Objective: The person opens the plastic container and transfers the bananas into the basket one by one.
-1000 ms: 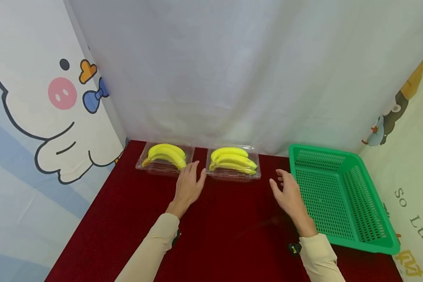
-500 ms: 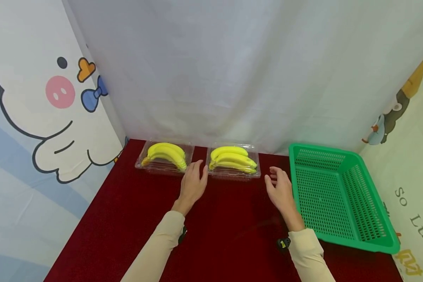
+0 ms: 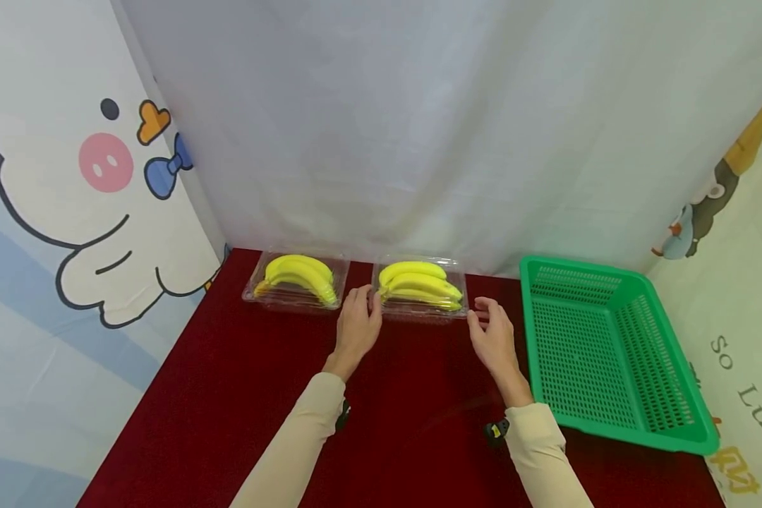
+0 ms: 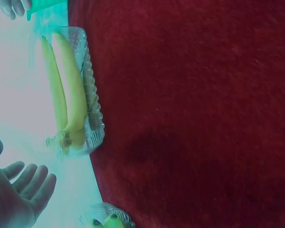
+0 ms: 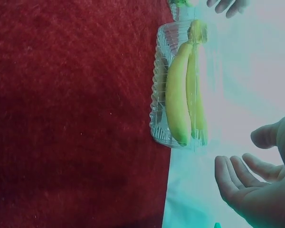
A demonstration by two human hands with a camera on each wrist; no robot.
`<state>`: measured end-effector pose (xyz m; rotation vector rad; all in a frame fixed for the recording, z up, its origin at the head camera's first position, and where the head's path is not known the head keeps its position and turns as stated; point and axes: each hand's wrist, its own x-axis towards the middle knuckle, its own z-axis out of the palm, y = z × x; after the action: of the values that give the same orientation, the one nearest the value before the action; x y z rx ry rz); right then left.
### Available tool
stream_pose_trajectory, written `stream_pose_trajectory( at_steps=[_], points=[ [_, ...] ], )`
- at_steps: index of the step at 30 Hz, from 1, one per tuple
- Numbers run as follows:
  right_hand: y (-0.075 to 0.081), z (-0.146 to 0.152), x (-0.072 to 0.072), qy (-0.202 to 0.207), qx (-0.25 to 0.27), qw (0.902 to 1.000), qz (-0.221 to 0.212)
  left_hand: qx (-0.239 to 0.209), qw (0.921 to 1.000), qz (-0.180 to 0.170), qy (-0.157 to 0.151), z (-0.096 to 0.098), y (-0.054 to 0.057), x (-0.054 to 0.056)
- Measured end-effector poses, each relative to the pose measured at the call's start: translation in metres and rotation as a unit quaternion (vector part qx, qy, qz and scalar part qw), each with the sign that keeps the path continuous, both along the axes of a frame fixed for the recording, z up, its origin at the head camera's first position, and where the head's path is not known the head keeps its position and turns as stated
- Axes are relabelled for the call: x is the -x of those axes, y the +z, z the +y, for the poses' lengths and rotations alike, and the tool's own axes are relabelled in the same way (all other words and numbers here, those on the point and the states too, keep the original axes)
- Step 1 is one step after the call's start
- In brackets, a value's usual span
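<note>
In the head view, a clear plastic box (image 3: 455, 268) of yellow bananas (image 3: 421, 282) lies at the back of the table, between my two hands. My left hand (image 3: 358, 328) is by its left end, fingers relaxed, and my right hand (image 3: 495, 342) is by its right end with fingers loosely bent. Both wrist views show a gap between each palm and the clear box (image 4: 96, 102), and neither hand holds anything. A second clear box (image 3: 254, 295) with bananas (image 3: 300, 274) sits to the left, just beyond my left fingers.
A green plastic basket (image 3: 587, 363) with slotted walls stands on the right, close to my right hand. Dark red cloth (image 3: 413, 423) covers the table. A pale curtain (image 3: 381, 141) hangs behind the boxes, and printed cartoon sheets (image 3: 108, 226) flank both sides.
Both hands have moved inward toward the right-hand banana box: the left hand shifted right, the right hand shifted left, away from the basket. Boxes and basket have stayed put.
</note>
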<state>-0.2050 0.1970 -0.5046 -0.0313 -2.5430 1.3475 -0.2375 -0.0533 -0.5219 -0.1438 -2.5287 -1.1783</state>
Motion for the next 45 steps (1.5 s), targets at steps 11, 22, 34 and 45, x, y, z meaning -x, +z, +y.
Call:
stream_pose_trajectory(
  at_steps=[11,22,34,45],
  points=[
    [-0.008,-0.011,0.009,-0.036,0.018,0.9992,0.001,-0.034,0.9991,-0.004,0.026,0.004,-0.003,0.005],
    [-0.013,-0.012,0.014,-0.041,0.033,0.9985,-0.016,-0.067,0.9963,-0.008,0.054,0.007,-0.012,0.004],
    [-0.022,-0.009,0.017,-0.044,0.046,0.9971,-0.042,-0.088,0.9928,-0.046,0.067,0.013,-0.023,0.003],
    [-0.027,-0.008,0.021,-0.043,0.057,0.9953,-0.065,-0.135,0.9849,-0.081,0.072,0.013,-0.031,0.006]
  ],
)
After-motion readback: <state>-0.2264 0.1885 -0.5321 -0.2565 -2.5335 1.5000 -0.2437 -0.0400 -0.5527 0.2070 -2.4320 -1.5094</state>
